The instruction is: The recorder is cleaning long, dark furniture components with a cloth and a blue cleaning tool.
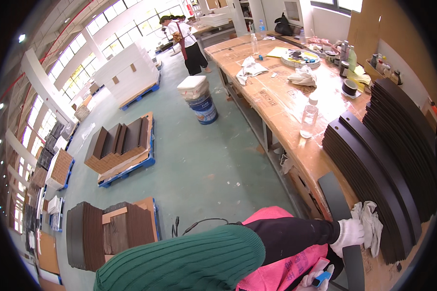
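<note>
My left hand (348, 235), in a white knitted glove under a black sleeve, is closed over a long, dark grey strip-shaped board (336, 196) at the table's near edge. The board runs above and below the hand. A crumpled whitish cloth (369, 225) lies right beside my fingers. Low in the picture, my right hand (310, 281), also gloved, is closed round a small blue object (321, 278) whose exact kind I cannot make out. Part of that hand is cut off by the lower edge. My pink apron (272, 271) lies behind the left forearm.
Tall stacks of dark boards (369, 179) stand on the wooden worktable (277, 104), with a clear bottle (309, 116), rags and a round tray (301, 59) farther along. A lidded blue bucket (202, 107) and loaded pallets (126, 177) occupy the floor. Another person (183, 43) stands far off.
</note>
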`<state>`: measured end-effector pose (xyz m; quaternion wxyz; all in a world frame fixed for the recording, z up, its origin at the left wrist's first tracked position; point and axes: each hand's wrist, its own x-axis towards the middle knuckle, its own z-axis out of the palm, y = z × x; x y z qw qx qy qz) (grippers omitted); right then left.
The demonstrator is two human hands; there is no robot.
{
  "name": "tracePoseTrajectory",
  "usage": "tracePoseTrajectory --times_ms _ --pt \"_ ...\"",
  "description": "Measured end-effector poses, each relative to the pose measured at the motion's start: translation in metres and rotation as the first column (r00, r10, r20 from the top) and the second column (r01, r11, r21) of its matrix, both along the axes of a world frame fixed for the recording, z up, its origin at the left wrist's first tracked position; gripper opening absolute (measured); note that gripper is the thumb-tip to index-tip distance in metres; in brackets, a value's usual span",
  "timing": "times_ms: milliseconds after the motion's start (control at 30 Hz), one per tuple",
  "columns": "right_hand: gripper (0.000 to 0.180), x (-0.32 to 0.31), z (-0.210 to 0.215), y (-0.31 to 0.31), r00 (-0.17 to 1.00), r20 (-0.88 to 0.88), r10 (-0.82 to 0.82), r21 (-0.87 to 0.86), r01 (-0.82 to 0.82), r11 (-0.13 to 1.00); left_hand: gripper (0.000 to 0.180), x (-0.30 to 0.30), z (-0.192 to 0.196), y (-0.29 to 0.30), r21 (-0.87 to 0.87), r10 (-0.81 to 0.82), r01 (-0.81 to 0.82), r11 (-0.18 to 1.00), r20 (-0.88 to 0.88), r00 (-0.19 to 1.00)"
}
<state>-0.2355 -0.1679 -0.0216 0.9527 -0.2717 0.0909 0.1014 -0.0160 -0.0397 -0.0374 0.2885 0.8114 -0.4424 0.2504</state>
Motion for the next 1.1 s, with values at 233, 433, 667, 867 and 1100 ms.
tracePoseTrajectory --times_ms 233,433,667,867,1100 --pt "0.058 -0.005 -0.017 0.0 0.999 0.024 -0.021 -0.025 0.021 0.999 0.065 -0.001 -0.006 0.007 0.011 0.023 -0.023 1.0 0.039 0.999" --pt "0.051 -0.005 -0.016 -0.008 0.993 0.008 0.119 0.19 -0.119 0.975 0.066 -0.005 0.001 0.013 0.026 -0.006 0.006 1.0 0.006 1.0" --pt "0.054 -0.001 -0.003 0.004 0.983 -0.133 -0.129 0.132 0.146 0.98 0.054 -0.001 0.053 0.021 0.255 -0.113 0.222 0.941 -0.383 0.917" --pt "0.058 0.002 0.005 0.005 0.981 -0.13 -0.147 -0.06 0.14 0.988 0.07 0.0 0.042 0.036 0.37 0.003 0.066 0.927 -0.185 0.983" --pt "0.055 -0.003 -0.009 -0.017 0.964 -0.085 -0.253 -0.015 0.253 0.967 0.074 -0.011 0.035 0.014 0.363 0.021 0.02 0.932 -0.11 0.994"
